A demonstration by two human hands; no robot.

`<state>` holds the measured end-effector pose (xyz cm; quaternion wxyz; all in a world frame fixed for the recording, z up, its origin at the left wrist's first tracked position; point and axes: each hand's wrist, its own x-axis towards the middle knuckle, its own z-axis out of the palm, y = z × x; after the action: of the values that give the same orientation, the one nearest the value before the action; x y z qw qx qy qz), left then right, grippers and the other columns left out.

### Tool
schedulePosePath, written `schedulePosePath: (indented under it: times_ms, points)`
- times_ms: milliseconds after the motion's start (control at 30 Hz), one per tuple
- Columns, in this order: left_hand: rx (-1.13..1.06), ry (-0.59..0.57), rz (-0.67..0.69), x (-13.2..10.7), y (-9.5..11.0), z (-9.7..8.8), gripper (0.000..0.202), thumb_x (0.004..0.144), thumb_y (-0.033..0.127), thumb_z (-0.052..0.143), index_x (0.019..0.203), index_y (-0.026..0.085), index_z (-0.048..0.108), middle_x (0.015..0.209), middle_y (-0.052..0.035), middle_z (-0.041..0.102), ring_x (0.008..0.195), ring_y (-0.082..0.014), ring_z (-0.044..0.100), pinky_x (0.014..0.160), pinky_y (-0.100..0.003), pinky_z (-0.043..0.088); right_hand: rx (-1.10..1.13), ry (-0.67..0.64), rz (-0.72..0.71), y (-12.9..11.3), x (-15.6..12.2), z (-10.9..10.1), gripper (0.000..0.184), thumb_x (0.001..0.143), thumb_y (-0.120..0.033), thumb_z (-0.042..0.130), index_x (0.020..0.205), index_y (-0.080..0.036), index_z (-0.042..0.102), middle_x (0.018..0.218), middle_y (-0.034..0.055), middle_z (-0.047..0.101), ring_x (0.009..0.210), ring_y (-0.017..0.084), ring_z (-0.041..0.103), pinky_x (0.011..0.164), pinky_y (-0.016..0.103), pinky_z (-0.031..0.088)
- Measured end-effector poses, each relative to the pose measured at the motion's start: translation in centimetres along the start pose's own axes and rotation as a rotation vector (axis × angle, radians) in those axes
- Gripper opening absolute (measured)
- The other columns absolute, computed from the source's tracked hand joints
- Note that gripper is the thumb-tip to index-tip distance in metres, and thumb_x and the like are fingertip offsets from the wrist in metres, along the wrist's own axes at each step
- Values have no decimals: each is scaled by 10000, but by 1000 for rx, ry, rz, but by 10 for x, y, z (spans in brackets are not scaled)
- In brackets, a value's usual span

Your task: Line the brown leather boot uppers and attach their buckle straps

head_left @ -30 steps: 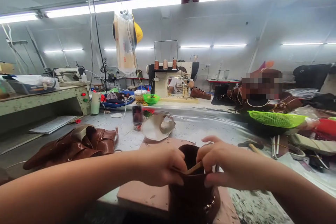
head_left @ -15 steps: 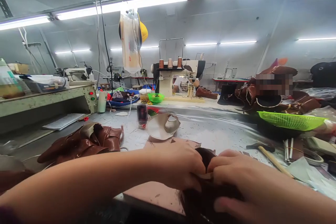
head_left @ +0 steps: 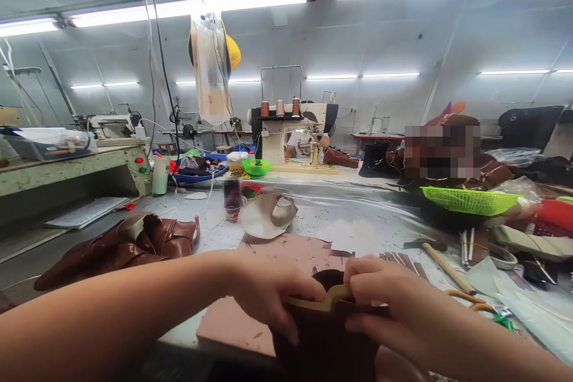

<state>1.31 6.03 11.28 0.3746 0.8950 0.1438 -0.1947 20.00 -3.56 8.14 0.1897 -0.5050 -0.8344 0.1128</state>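
Note:
A dark brown leather boot upper (head_left: 324, 334) stands at the near edge of the table, on a pinkish cutting board (head_left: 250, 316). My left hand (head_left: 268, 295) pinches its tan-lined top rim from the left, fingers closed on the leather. My right hand (head_left: 387, 304) grips the same rim from the right, thumb and fingers pressed on the folded edge. The lower part of the boot upper is cut off by the frame.
A pile of brown leather pieces (head_left: 129, 245) lies at the left. A pale cut piece (head_left: 266, 218) and a dark jar (head_left: 233, 197) sit behind the board. At the right are a hammer (head_left: 436, 256), scissors (head_left: 477, 304) and a green basket (head_left: 470, 200). A person sits behind it.
Both hands stayed on the boot upper's rim; the fold of tan lining now shows between them, and the right hand has shifted slightly to the right. The view swung a little.

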Motion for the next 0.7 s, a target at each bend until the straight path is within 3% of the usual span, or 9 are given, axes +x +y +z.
schedulePosePath:
  times_ms: [67, 167, 267, 367, 533, 633, 700]
  points:
    - [138, 8, -3, 5, 3, -5, 315, 643, 87, 688, 868, 178, 488, 707, 72, 449, 662, -92, 437, 555, -178, 329, -43, 73, -23, -2, 0, 5, 183, 707, -75, 610, 582, -174, 519, 672, -28, 555, 606, 97, 502, 548, 203, 358]
    - [266, 169, 19, 13, 7, -6, 240, 640, 176, 712, 713, 167, 484, 650, 66, 429, 641, -103, 421, 538, -204, 300, -76, 145, -25, -2, -2, 10, 118, 737, -99, 570, 660, -188, 569, 740, 1, 597, 671, 132, 535, 585, 229, 377]
    - [178, 303, 76, 17, 2, 1, 229, 676, 186, 681, 593, 156, 470, 585, 65, 413, 593, -92, 399, 533, -213, 284, -68, 91, 11, 0, -6, 9, 103, 756, -110, 548, 709, -201, 558, 810, 8, 607, 723, 147, 550, 615, 239, 400]
    - [21, 336, 97, 18, -7, 9, 245, 677, 190, 685, 583, 153, 461, 563, 69, 389, 570, -82, 379, 529, -204, 284, -35, 87, 34, 6, -11, 9, 149, 799, -126, 495, 672, -198, 468, 805, 8, 588, 713, 141, 544, 597, 235, 410]
    - [-80, 187, 93, 18, -13, 5, 211, 709, 238, 663, 671, 162, 470, 602, 76, 396, 590, -79, 376, 540, -185, 315, -19, 195, -37, 9, -9, 16, 207, 779, -94, 479, 622, -197, 394, 719, -7, 569, 661, 132, 531, 629, 251, 420]
    - [81, 90, 88, 22, -1, -7, 274, 674, 148, 684, 887, 176, 513, 711, 64, 455, 674, -99, 434, 585, -190, 351, -66, 247, -57, 6, -6, 21, 178, 766, -82, 452, 626, -191, 445, 695, 5, 578, 639, 136, 536, 650, 274, 428]
    - [264, 118, 138, 26, 10, -12, 280, 661, 112, 685, 892, 169, 538, 737, 47, 487, 709, -120, 464, 611, -210, 369, -87, 289, -34, 3, -7, 21, 168, 775, -88, 424, 678, -191, 515, 729, 30, 601, 674, 155, 559, 636, 274, 440]
